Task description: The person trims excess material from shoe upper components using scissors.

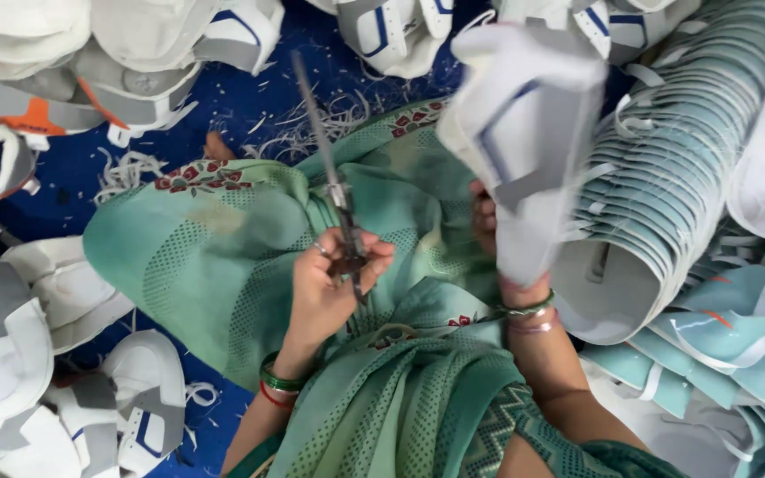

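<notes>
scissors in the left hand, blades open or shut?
Shut: the scissors show as one thin line pointing away, no gap between blades, gripped by the left hand.

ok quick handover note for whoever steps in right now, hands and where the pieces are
Left hand: grip shut on the grey metal scissors, blades pointing away over the lap.
Right hand: holds up a white shoe-upper piece with blue and grey trim, blurred.
Stacked pale teal upper pieces lie on the right; loose white upper pieces lie on the left.
White trimmed strips lie on the blue floor covering, so some cutting looks done. How many pieces remain uncut cannot be told.
</notes>
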